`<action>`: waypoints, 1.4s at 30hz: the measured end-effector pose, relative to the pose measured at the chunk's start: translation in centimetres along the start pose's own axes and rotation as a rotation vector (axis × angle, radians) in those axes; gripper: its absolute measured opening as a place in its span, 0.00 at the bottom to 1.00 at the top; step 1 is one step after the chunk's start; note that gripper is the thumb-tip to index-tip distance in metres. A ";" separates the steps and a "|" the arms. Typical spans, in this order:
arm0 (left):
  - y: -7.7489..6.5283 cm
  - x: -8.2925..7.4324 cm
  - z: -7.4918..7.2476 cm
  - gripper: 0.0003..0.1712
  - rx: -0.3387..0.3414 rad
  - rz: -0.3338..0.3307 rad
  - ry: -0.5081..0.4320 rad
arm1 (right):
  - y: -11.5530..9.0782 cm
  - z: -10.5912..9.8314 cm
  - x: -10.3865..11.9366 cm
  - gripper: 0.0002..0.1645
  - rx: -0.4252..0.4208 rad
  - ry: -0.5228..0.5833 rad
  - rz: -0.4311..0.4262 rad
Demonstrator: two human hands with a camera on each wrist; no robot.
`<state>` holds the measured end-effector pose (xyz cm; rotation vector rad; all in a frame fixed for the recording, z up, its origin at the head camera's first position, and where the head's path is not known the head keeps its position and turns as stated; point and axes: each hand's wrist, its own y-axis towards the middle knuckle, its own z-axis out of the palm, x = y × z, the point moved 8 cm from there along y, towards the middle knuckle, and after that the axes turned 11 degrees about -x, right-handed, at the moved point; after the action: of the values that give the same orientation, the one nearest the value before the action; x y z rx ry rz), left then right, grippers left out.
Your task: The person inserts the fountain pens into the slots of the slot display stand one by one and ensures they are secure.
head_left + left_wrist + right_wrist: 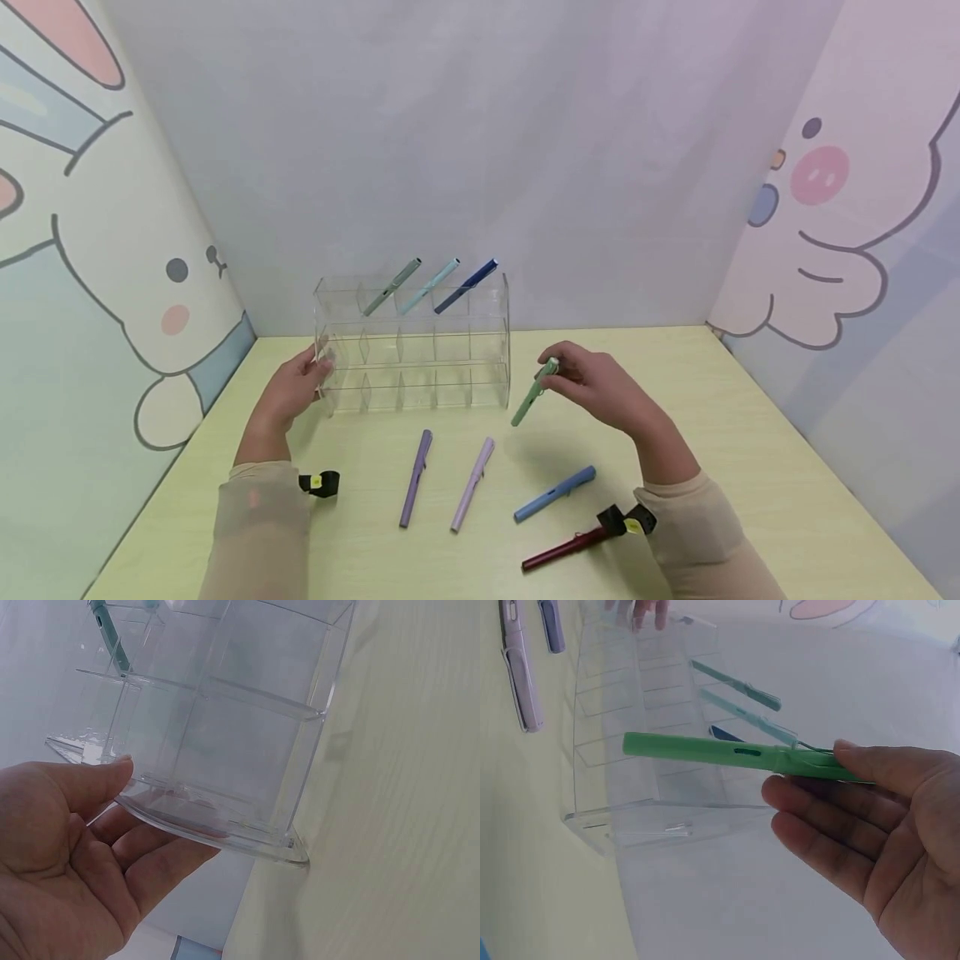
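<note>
My left hand (294, 387) grips the left side wall of a clear acrylic pen rack (416, 364), thumb on the near side and fingers behind the panel (187, 829). My right hand (592, 385) pinches a light green pen (697, 748) near its capped end, in the air to the right of the rack. The pen slants with its lower end toward the rack. In the rack's top row lean a grey-green pen (393, 287), a pale blue pen (431, 286) and a dark blue pen (467, 286). Its two lower rows hold no pens.
On the table in front of the rack lie a purple pen (416, 477), a lilac pen (473, 484), a blue pen (555, 494) and a dark red pen (566, 551) partly under the right wrist strap (628, 521). A pale curtain (480, 150) stands behind the rack.
</note>
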<state>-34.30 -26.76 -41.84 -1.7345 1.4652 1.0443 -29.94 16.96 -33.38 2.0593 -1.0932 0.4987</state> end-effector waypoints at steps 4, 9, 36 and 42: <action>0.0 0.0 0.0 0.36 -0.002 0.003 0.008 | 0.2 -0.8 0.3 0.14 -0.103 0.013 -0.035; 0.0 0.1 -0.1 0.35 -0.002 0.002 0.020 | 0.4 -1.4 0.7 0.16 -0.242 0.051 -0.074; 0.1 0.1 0.0 0.35 -0.001 0.004 -0.006 | 0.7 -0.7 -0.1 0.16 -0.378 0.167 -0.092; 0.1 0.0 0.0 0.35 0.004 0.010 -0.013 | 0.8 -0.3 -0.5 0.16 -0.415 0.282 -0.090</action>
<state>-34.39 -26.79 -41.79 -1.7162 1.4688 1.0546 -30.90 17.20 -33.13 1.6117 -0.8490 0.4558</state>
